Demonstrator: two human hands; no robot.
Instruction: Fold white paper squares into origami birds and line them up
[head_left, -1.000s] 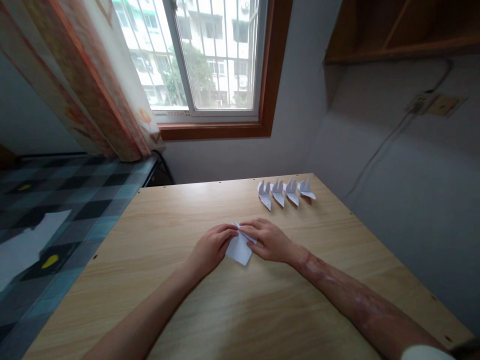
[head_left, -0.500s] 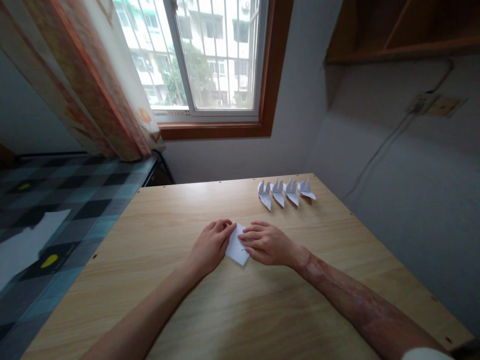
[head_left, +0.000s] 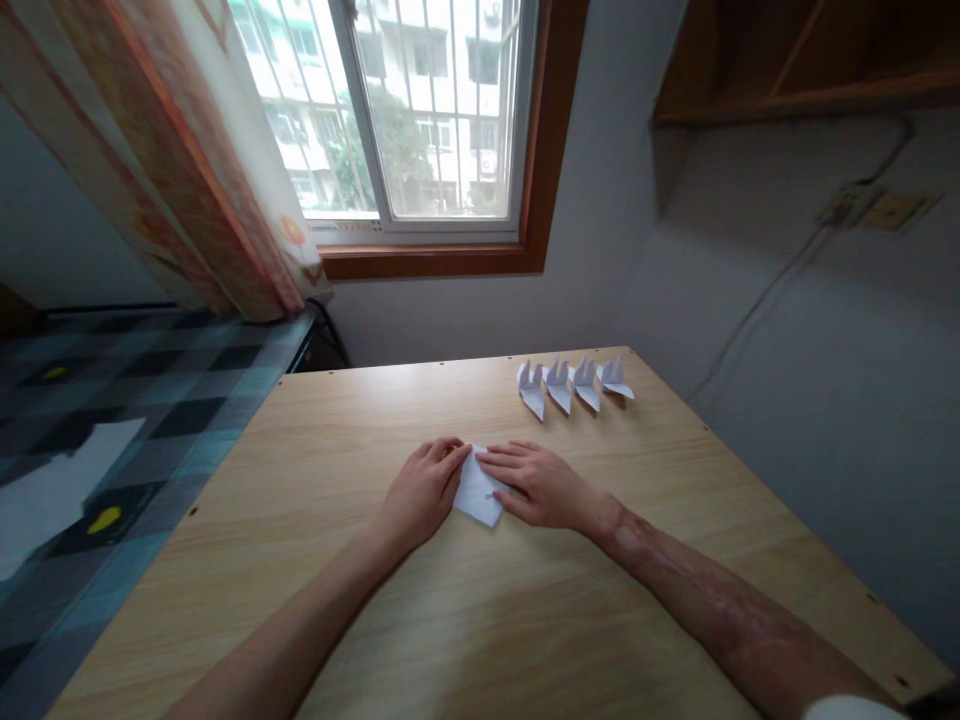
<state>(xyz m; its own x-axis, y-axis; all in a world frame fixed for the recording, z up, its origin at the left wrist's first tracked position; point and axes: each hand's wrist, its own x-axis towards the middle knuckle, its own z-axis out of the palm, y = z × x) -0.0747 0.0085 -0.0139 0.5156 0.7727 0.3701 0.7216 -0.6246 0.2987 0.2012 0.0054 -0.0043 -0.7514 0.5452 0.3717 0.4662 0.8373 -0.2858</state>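
A small folded sheet of white paper (head_left: 477, 498) lies on the wooden table between my hands, a near corner pointing towards me. My left hand (head_left: 426, 488) is at its left side, fingers curled and the thumb against the upper left edge, pinching it. Across the right part of the paper lies my right hand (head_left: 531, 484), its fingers stretched out and nearly flat, with the fingertips close to the top corner. The right fingers cover part of the folds. Beyond my right hand stand several folded white paper figures (head_left: 558, 388) in a row.
The light wooden table (head_left: 337, 420) reaches back towards the wall below a barred window (head_left: 442, 110). To the left is a checked cloth surface (head_left: 187, 400) with loose white paper (head_left: 67, 480) on it. A curtain (head_left: 172, 150) hangs above that. A shelf (head_left: 810, 110) juts out at upper right.
The fingers of my right hand have slid slightly up over the paper towards its top corner and straightened. My left hand has stayed almost in place.
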